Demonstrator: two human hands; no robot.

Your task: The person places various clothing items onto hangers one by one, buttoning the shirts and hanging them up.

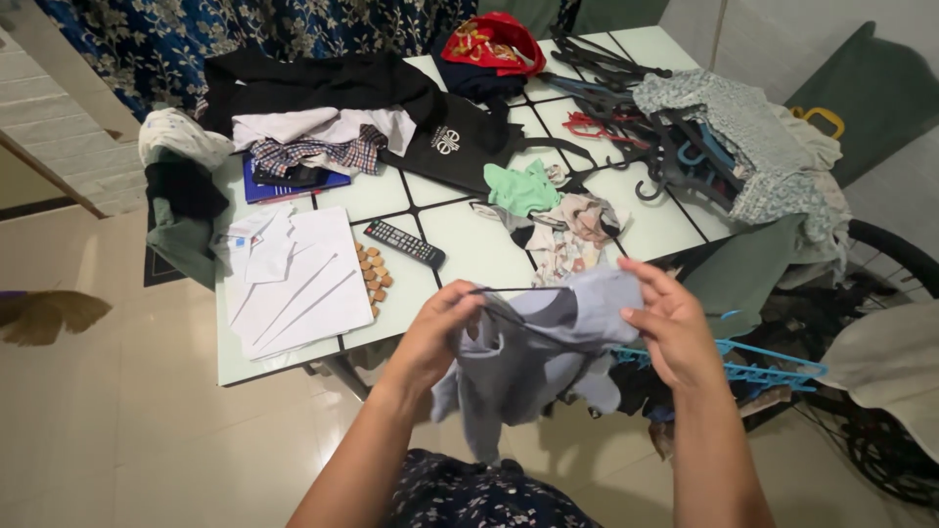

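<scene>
- The left hand is closed in a pinch on the upper left edge of one grey garment, thumb and fingers folded over a dark trim.
- The right hand grips the same garment at its upper right corner, fingers curled over the cloth.
- The grey garment hangs between the two hands, held up in the air at the near edge of the white tiled table, its lower part drooping toward the person's lap.
- Just right of it and a little lower lies one light blue clip hanger.
- On the table beyond the hands: one black remote control, a small cluster of brown cork-like pieces beside it, too crowded to count surely, and one folded white shirt at the near left.
- Mid-table sit one green cloth and a small patterned heap.
- At the far side lie one black garment, one plaid cloth and one red cloth.
- At the far right is a tangled pile of dark hangers, number not clear, partly under one floral grey garment.
</scene>
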